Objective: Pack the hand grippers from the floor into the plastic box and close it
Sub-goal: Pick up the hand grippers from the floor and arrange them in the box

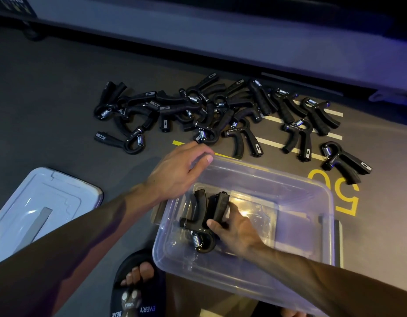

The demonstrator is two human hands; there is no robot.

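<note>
While our right hand (pixel 237 227) pinches a hand gripper (pixel 204 221) inside the plastic box (pixel 307 191), our left hand (pixel 177 172) curls loosely over its far-left corner.

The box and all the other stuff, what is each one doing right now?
Plastic box: open, one gripper inside.
Lid: off, lying on the floor left of the box.
Hand gripper in the box: held by the right hand.
Left hand: empty, reaching toward the pile.
Pile of hand grippers: unpacked, on the floor.
</note>
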